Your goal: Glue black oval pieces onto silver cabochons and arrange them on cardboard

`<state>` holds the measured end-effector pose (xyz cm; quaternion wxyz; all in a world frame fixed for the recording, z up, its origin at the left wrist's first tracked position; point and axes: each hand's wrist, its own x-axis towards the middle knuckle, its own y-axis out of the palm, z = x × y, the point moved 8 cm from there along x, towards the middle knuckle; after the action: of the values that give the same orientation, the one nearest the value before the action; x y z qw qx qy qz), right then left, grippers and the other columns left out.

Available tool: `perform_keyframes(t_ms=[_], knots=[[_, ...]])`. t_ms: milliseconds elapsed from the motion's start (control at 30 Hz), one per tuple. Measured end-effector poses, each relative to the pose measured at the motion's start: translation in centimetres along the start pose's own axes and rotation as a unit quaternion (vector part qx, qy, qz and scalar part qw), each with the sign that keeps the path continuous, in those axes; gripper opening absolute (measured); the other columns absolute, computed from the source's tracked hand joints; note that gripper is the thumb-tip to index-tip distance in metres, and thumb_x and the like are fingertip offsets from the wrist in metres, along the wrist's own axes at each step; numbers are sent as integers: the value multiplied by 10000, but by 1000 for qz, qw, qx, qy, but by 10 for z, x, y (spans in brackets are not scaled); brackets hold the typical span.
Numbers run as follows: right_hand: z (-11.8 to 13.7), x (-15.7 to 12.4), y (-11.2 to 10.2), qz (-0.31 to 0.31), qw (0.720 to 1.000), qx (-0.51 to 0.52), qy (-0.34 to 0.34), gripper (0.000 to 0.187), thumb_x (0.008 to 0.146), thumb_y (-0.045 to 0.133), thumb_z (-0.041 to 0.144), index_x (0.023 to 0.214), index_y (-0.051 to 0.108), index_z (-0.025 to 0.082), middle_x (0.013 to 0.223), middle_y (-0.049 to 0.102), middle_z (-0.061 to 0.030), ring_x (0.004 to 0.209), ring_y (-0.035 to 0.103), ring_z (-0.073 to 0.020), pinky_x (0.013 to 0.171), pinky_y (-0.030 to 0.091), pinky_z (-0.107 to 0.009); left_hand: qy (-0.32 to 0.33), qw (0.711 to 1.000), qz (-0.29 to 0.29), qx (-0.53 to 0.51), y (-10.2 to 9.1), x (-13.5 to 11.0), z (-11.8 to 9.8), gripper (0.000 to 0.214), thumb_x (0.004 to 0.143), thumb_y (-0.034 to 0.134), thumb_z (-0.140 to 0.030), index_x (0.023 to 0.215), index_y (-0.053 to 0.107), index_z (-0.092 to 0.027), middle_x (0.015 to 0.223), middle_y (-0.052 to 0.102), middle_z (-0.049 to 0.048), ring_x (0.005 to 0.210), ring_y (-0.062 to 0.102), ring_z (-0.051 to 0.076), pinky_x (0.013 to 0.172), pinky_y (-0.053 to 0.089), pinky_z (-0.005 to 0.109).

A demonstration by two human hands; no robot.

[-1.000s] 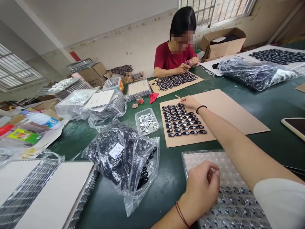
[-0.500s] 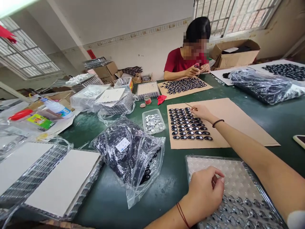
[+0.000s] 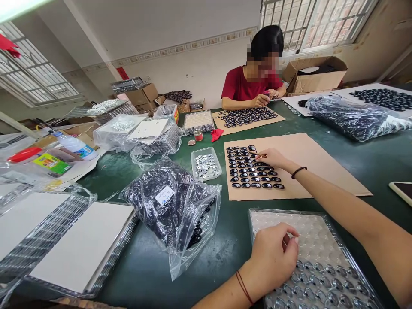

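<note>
My right hand (image 3: 273, 158) reaches over a brown cardboard sheet (image 3: 322, 171), closed on a thin brownish stick-like tool (image 3: 254, 153). The tool's tip is at the upper rows of small black oval pieces (image 3: 254, 174) with shiny faces, laid out on the cardboard. Close to me, my left hand (image 3: 277, 253) is above a clear plastic tray (image 3: 289, 216) with moulded pockets. Its thumb and forefinger are pinched together; whatever is between them is too small to make out. Shiny dark-ringed pieces (image 3: 322, 281) fill the tray's near rows.
A tub (image 3: 206, 165) of small silvery discs stands left of the cardboard. Nearer lies a plastic bag (image 3: 164, 201) of black pieces. Stacked trays topped with white card (image 3: 83, 244) are at left. Across the green table (image 3: 225, 253), a person in red (image 3: 238, 88) handles similar pieces.
My right hand and its tool have shifted slightly down the rows of black pieces. My left hand keeps its pinch over the tray. The person opposite has lowered their hands a little.
</note>
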<state>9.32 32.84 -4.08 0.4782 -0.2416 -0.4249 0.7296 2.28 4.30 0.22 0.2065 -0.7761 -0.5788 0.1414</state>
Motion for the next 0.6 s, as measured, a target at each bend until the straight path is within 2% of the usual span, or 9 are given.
perform_keyframes(t_ms=[200,367,500,600], knots=[[-5,11,-8,-48,999,-13,10,239,762,481,252,879,680,193,856,691,-22,735,597,-160,623,408,-226,-1,1000,3,9,0,1,2,195,820,440,-242,934,593,-206,708,630,-6,631,545,118,615,421,228],[-8,12,-4,-40,999,-25,8,217,751,508,257,840,693,188,877,694,-32,747,600,-171,628,404,-233,-10,1000,7,4,1,1,4,224,825,430,-249,964,597,-197,726,636,6,644,559,125,640,440,242],[-9,10,-3,-39,999,-33,11,233,758,506,285,854,695,189,862,694,-32,719,598,-168,600,396,-232,-14,1000,9,-4,1,0,6,235,823,429,-251,973,601,-195,714,635,8,630,558,126,643,446,248],[-9,14,-6,-56,997,-42,23,292,795,454,321,906,681,175,765,691,-43,646,585,-167,557,380,-240,-13,1000,3,-7,0,1,6,232,820,433,-248,974,600,-203,714,636,3,623,556,125,640,445,248]])
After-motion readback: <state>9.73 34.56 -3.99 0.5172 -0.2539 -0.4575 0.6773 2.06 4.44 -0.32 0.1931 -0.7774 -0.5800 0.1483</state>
